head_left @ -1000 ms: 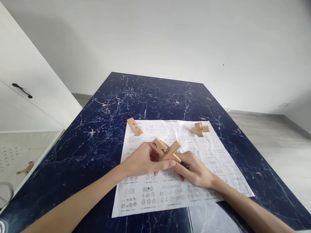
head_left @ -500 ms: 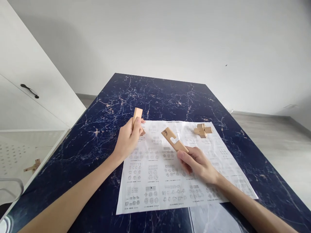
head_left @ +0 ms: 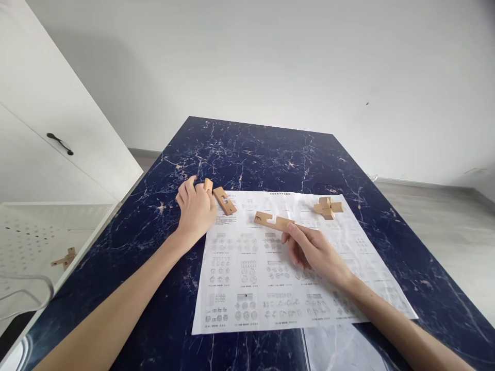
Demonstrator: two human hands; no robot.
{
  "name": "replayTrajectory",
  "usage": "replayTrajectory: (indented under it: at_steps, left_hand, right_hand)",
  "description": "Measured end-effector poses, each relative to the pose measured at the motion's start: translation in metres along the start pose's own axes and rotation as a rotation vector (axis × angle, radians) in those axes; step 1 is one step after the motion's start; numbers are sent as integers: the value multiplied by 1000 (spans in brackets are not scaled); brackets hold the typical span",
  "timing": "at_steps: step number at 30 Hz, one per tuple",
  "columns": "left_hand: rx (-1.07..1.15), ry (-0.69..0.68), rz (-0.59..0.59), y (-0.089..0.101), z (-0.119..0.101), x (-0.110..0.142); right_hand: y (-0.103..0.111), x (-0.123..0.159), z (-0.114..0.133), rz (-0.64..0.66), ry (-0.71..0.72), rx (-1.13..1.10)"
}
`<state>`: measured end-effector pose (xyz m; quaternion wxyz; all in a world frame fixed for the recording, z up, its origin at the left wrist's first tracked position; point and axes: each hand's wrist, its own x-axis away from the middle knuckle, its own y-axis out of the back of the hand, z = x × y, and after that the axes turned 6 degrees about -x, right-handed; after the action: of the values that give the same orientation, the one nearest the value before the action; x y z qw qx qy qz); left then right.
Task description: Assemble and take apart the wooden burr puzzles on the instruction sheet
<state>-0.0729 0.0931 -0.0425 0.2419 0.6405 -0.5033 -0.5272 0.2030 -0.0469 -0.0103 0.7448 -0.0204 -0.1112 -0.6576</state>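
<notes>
My right hand (head_left: 311,247) pinches one end of a flat wooden puzzle piece (head_left: 265,219). That piece has a notch in its edge and a dark mark like a "3" near its far end, and it is held over the printed sheet (head_left: 232,278). At the sheet's upper left corner, my left hand (head_left: 196,208) is turned palm down, its fingers curled round a small wooden block (head_left: 208,184) that shows only in part. Just right of those fingers lies another notched wooden piece (head_left: 225,201), partly on the sheet.
An assembled wooden cross-shaped puzzle (head_left: 328,207) sits at the sheet's upper right. Everything rests on a dark blue marbled table (head_left: 255,149). Below left, another wooden cross (head_left: 65,258) lies on a white perforated surface (head_left: 27,237). A white cabinet (head_left: 58,103) stands at the left.
My left hand has come down to the table with its block and turned palm down, uncovering the notched piece beside it. My right hand has swung its piece closer to level.
</notes>
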Motion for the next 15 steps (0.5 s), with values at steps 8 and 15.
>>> replayTrajectory:
  at_steps: [8, 15]
  left_hand:
    - [166, -46, 138, 1, -18, 11]
    - [371, -228, 131, 31, -55, 29]
  right_hand:
    - [2, 0, 3, 200, 97, 179]
    - [3, 1, 2, 167, 82, 207]
